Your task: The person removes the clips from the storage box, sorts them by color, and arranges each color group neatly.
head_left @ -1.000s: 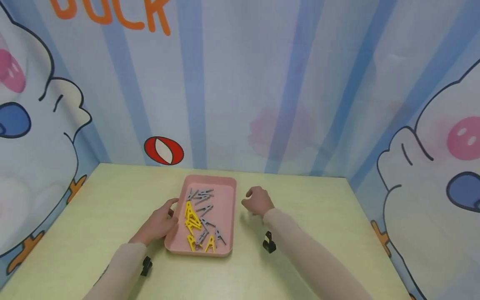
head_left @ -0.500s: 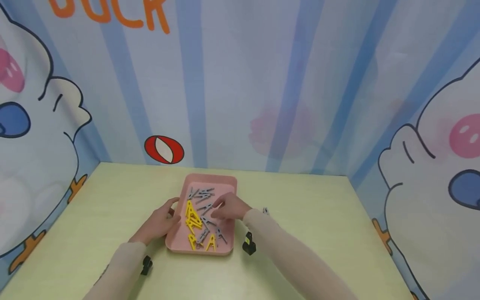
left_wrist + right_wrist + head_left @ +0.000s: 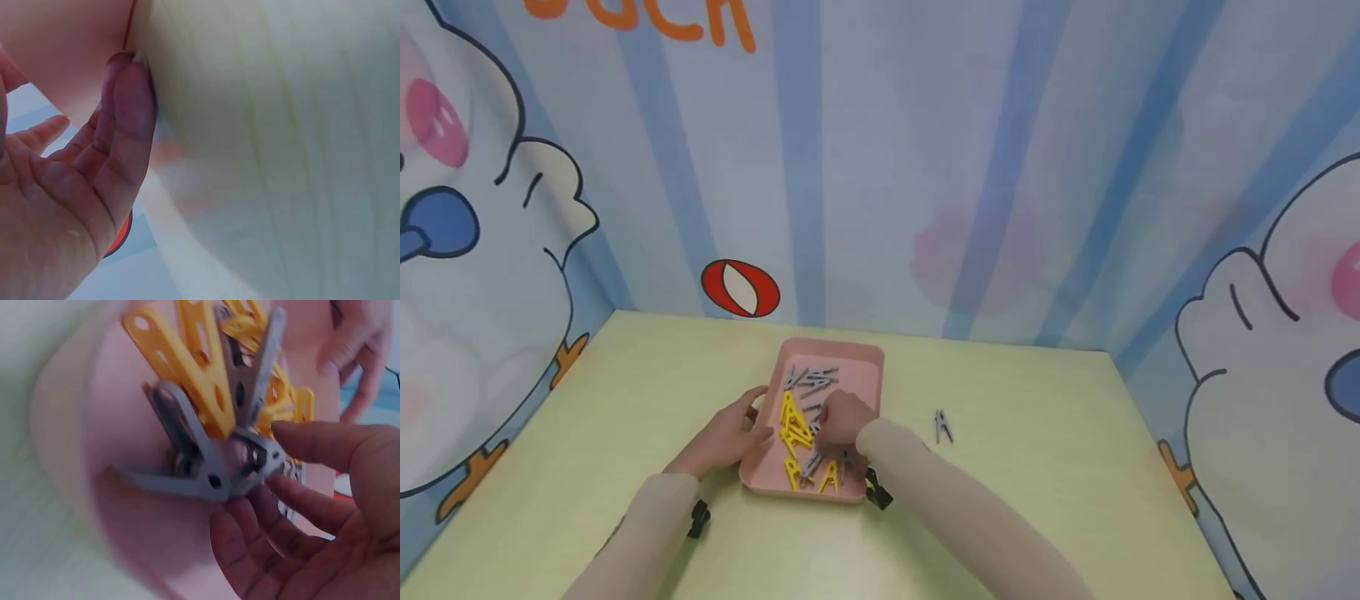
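Note:
A pink tray (image 3: 865,354) holds several grey clothespins (image 3: 816,382) and several yellow clothespins (image 3: 792,410). My left hand (image 3: 726,433) holds the tray by its left side, thumb at the rim; in the left wrist view, curled fingers (image 3: 128,119) lie against the tray's outer side. Reaching into the tray, my right hand (image 3: 844,417) has its thumb and index finger around the nose of a grey clothespin (image 3: 264,372), seen in the right wrist view. Another grey clothespin (image 3: 194,472) lies right beside it, and yellow ones overlap behind.
One grey clothespin (image 3: 942,419) lies by itself on the pale yellow table (image 3: 1030,467), right of the tray. A striped blue backdrop (image 3: 880,167) with cartoon figures rises behind the table and along both sides.
My right hand has moved left from the table into the tray and down among the clothespins. A grey clothespin now shows on the table where it was. My left hand stays at the tray.

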A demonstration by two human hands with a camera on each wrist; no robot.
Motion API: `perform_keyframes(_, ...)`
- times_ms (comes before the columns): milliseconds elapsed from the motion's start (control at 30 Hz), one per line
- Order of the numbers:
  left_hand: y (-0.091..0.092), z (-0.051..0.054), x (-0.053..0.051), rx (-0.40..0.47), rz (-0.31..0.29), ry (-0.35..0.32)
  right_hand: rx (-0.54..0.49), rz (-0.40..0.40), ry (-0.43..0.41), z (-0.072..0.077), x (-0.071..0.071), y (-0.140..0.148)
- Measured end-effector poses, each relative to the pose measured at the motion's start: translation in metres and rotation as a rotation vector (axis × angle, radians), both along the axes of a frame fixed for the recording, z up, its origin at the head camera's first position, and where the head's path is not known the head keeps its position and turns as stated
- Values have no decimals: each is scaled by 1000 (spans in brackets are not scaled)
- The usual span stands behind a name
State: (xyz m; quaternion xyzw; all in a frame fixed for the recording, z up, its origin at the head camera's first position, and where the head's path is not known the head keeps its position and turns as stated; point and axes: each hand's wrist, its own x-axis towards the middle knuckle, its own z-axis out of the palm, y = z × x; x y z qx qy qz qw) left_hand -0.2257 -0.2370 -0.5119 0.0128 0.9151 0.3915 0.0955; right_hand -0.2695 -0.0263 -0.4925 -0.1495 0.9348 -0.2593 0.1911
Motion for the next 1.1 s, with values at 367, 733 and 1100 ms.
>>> perform_keyframes(367,9,3,-5,-11,3,-9,68,-5,68,6,4,3)
perform_keyframes(733,3,2,-1,-38,-22,5,22,-97,40,10,-1,4)
perform_keyframes(1100,1,3,1,-34,-8,1,-136,-63,22,43,-3,26)
